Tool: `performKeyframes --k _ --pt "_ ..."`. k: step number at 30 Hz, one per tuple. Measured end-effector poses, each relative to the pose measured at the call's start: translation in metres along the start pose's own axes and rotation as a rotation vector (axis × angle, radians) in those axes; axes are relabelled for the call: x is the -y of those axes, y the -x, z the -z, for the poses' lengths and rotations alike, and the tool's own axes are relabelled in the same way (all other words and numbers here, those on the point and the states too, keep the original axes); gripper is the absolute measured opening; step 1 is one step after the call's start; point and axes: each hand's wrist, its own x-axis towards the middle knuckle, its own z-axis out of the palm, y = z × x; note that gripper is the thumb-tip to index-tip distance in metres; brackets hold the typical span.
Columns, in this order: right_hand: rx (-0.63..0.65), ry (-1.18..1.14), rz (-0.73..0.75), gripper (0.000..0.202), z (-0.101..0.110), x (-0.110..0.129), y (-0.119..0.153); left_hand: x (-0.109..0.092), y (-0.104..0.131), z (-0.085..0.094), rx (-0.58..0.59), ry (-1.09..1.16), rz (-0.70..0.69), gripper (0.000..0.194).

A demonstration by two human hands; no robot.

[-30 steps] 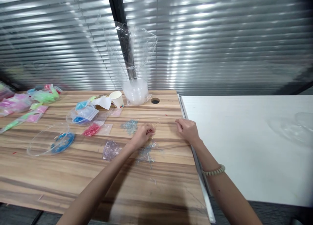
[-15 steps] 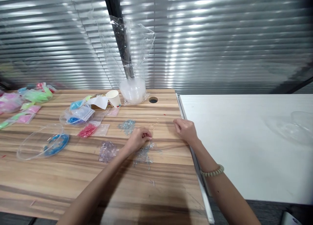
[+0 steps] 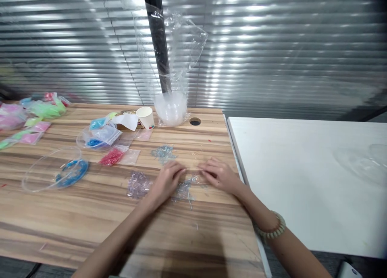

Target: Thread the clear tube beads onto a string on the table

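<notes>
My left hand [image 3: 169,179] is closed, thumb and fingertips together, just above the left side of a loose pile of grey-blue tube beads [image 3: 186,190]. Whatever it may pinch is too small to make out. My right hand [image 3: 218,174] faces it from the right, its fingers bent and closed near the pile's upper right; nothing can be made out between them. A second grey-blue bead pile [image 3: 163,153] lies beyond my left hand. Pale purple beads [image 3: 138,185] sit to the left of that hand. A bag of red beads [image 3: 111,156] lies farther left.
At left are a blue ring-shaped bundle [image 3: 72,173] with a clear round lid and several colourful bags [image 3: 45,108]. A paper cup [image 3: 145,117] and stacked clear bowls [image 3: 171,108] stand at the back. A white table [image 3: 290,181] adjoins on the right.
My right hand has moved left and nearer, towards my left hand and the bead pile. My left hand remains by the pile. The whole view has shifted slightly.
</notes>
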Motion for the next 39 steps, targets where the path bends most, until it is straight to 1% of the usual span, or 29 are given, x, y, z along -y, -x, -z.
performKeyframes --k 2,4,6,8,11,14,16,18,19,20,22,24,26,28,31,34,37,39 --pt "0.068 -0.021 0.034 0.025 -0.002 0.004 -0.003 -0.003 0.027 0.007 0.033 -0.082 -0.001 0.023" --pt "0.092 -0.024 0.045 0.026 -0.002 0.004 -0.003 -0.007 0.051 0.009 0.052 -0.190 -0.027 0.034" --pt "0.105 -0.024 0.054 0.027 -0.001 0.002 -0.003 -0.010 0.068 0.007 0.092 -0.271 -0.088 0.047" --pt "0.127 -0.026 0.072 0.028 0.000 0.001 -0.002 -0.013 0.077 0.004 0.150 -0.322 -0.159 0.056" --pt "0.152 -0.027 0.096 0.030 -0.001 0.001 -0.001 -0.017 0.079 0.002 0.198 -0.350 -0.216 0.060" --pt "0.167 -0.009 0.100 0.031 -0.003 0.000 0.001 -0.018 0.077 0.003 0.197 -0.343 -0.225 0.060" --pt "0.180 0.003 0.094 0.031 -0.003 0.000 0.002 -0.016 0.077 0.004 0.121 -0.344 -0.175 0.060" --pt "0.193 0.016 0.083 0.032 -0.004 0.000 0.003 -0.013 0.078 0.005 0.004 -0.356 -0.070 0.060" --pt "0.195 0.025 0.079 0.033 -0.004 -0.001 0.003 -0.012 0.079 0.005 -0.036 -0.361 -0.022 0.060" --pt "0.196 0.035 0.075 0.034 -0.004 -0.001 0.003 -0.011 0.080 0.006 -0.047 -0.365 0.010 0.061" --pt "0.192 0.060 0.067 0.035 -0.005 -0.001 0.003 -0.013 0.083 0.006 0.019 -0.376 0.012 0.064" --pt "0.187 0.080 0.057 0.036 -0.006 -0.002 0.003 -0.017 0.087 0.006 0.117 -0.402 -0.032 0.066" --pt "0.184 0.091 0.047 0.037 -0.007 -0.003 0.003 -0.022 0.090 0.005 0.167 -0.441 -0.057 0.068" --pt "0.183 0.098 0.040 0.038 -0.009 -0.005 0.002 -0.023 0.093 0.006 0.160 -0.477 -0.037 0.069" --pt "0.182 0.124 0.028 0.041 -0.010 -0.007 0.000 -0.019 0.095 0.010 0.122 -0.506 0.010 0.073" --pt "0.187 0.141 0.020 0.042 -0.012 -0.008 -0.004 -0.011 0.095 0.015 0.095 -0.509 0.002 0.075" --pt "0.203 0.155 0.018 0.044 -0.014 -0.009 -0.008 -0.007 0.096 0.016 0.071 -0.510 -0.019 0.071" --pt "0.204 0.173 0.016 0.046 -0.016 -0.009 -0.009 -0.006 0.100 0.017 0.044 -0.524 -0.010 0.070"
